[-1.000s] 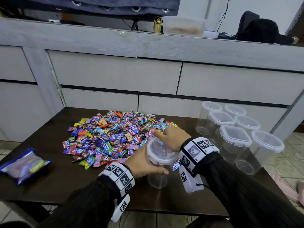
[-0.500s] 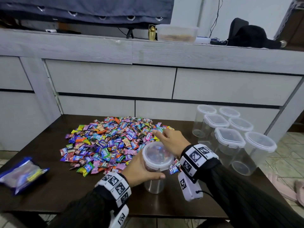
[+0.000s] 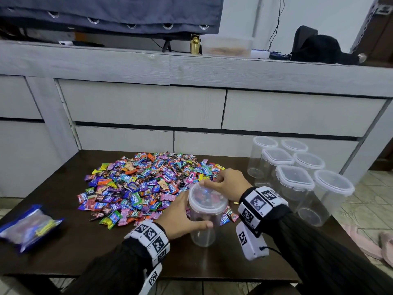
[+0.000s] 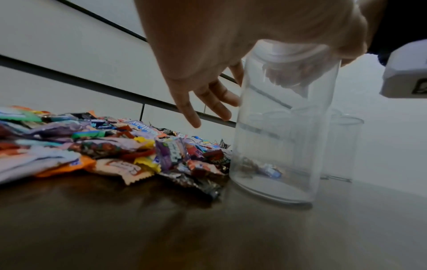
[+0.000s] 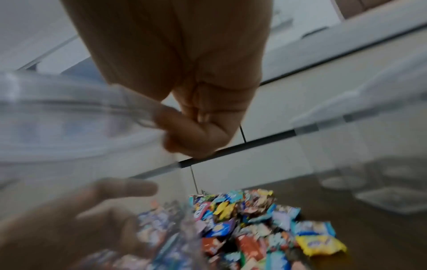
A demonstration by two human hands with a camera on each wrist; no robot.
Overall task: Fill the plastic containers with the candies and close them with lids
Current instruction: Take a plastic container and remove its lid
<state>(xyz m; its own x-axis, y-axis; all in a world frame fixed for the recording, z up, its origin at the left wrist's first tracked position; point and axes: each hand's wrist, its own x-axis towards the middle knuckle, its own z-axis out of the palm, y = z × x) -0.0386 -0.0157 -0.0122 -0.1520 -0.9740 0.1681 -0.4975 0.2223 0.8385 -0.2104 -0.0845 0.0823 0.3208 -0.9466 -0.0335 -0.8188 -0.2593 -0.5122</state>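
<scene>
Round container [image 3: 204, 220] at worktop [image 3: 63, 252] centre, empty as far as seen, lid [image 3: 207, 198] on. Left hand [image 3: 182, 218] wrapped round the wall; right hand [image 3: 228, 184] pinching the lid rim, seemingly opening. Filling unstarted. Candies [image 3: 144, 184] heaped at 10 o'clock, "Relaxa" and "FOX'S" legible. Six lidded empties [image 3: 295, 179] at 2 o'clock.

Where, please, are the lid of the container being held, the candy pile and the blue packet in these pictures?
lid [image 3: 207, 195]: head view, on its clear round top.
candy pile [image 3: 144, 182]: head view, near the middle of the heap.
blue packet [image 3: 29, 227]: head view, on its clear front, at the table's left edge.
</scene>
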